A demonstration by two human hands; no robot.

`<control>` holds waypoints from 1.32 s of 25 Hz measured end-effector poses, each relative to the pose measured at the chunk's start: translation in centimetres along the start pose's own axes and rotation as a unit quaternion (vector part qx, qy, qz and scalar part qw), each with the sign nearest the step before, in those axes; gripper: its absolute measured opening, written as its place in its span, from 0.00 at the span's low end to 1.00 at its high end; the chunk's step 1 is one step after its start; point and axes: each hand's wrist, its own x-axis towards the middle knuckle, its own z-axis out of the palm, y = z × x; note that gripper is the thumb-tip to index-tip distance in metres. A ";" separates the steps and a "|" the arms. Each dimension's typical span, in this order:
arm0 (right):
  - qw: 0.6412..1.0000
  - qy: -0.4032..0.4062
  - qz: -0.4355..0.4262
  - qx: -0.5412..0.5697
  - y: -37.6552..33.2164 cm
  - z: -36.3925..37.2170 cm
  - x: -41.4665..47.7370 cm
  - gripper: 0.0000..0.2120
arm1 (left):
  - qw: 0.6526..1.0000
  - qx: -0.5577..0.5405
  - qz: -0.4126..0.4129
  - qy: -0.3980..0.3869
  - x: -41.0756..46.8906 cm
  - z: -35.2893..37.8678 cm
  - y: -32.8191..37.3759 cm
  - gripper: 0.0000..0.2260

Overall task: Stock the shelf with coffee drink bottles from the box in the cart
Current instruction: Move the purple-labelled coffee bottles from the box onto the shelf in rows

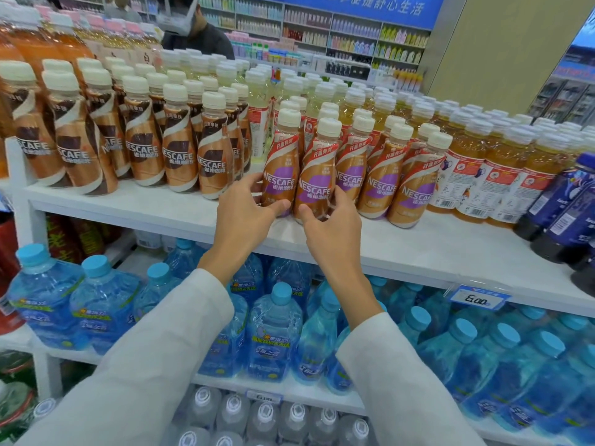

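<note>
The left bottle (278, 175) and right bottle (317, 185), purple-label coffee drinks with cream caps, stand upright and touching at the front of the white shelf (418, 246); your left grip (244, 217) curls round the first, your right grip (331, 226) round the second. Brown-label coffee bottles (180, 156) stand to their left, amber drink bottles (502, 175) further right, blue-capped water bottles (277, 333) below.

The base of the leftmost purple-label bottle (279, 175) is covered by the gripping left hand (244, 217) and that of the neighbouring purple-label bottle (317, 185) by the right hand (331, 230), so contact with the shelf (418, 246) cannot be judged. The dark blue bottles (563, 204) are cut off by the right edge, and the lower price tag (264, 397) is too blurred to be read.
</note>
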 end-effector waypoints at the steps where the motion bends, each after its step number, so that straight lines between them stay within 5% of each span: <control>1: 1.000 0.002 -0.002 -0.003 0.1 0.0 0.1 0.30 | 1.000 -0.001 0.001 0.000 0.1 0.0 0.0 0.31; 27: 1.000 -0.011 -0.010 -0.020 0.5 -0.2 -1.2 0.28 | 0.999 0.023 0.035 -0.006 -1.1 0.0 -0.8 0.29; 33: 0.996 -0.073 -0.038 -0.023 -0.8 -1.9 -6.3 0.29 | 0.999 0.034 0.013 0.011 -5.2 -2.0 -1.1 0.28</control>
